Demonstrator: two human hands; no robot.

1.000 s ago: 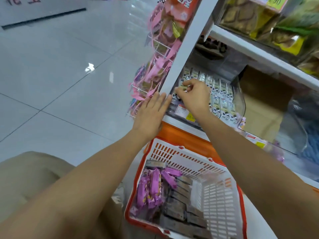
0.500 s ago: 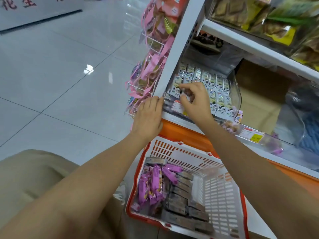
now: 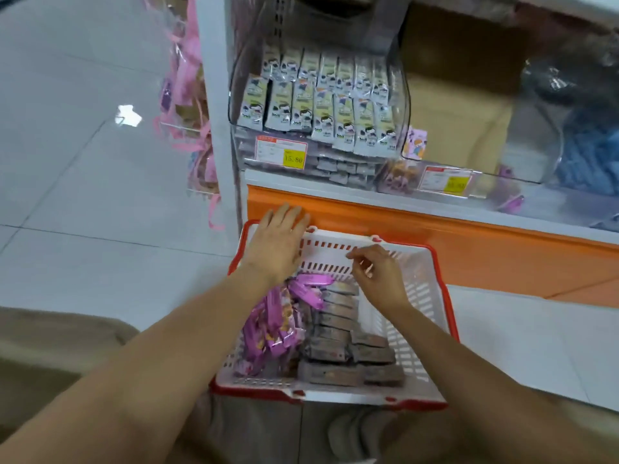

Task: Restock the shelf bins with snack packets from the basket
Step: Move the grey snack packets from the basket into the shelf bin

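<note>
1. The basket (image 3: 338,254) stands on the floor (image 3: 67,162) just in front of the shelf's orange base (image 3: 469,236); it is white with a red rim.
2. Purple packets (image 3: 274,326) lie heaped in the basket's left part; grey packets (image 3: 335,333) lie stacked in rows beside them, from the middle toward the near wall; the right part shows bare white wall.
3. The left hand (image 3: 278,242) lies flat over the basket's far left corner; its fingers are straight and close together, and the tips reach the orange base; it holds nothing.
4. The right hand (image 3: 378,276) hangs over the basket near its far wall, above the grey packets; its fingers are half curled, with the thumb close to the forefinger; whether they pinch anything I cannot tell.
5. A clear bin (image 3: 234,105) sits on the shelf above the basket; pale packets (image 3: 321,98) stand in it in two rows, upright and leaning back; more packets lie flat under them.
6. A price tag (image 3: 280,154) with a yellow patch is on the bin's front.
7. A second clear bin (image 3: 407,105) stands just to the right; a brown box (image 3: 459,105) shows through it.
8. Pink packets (image 3: 187,95) hang on the shelf's left end.
</note>
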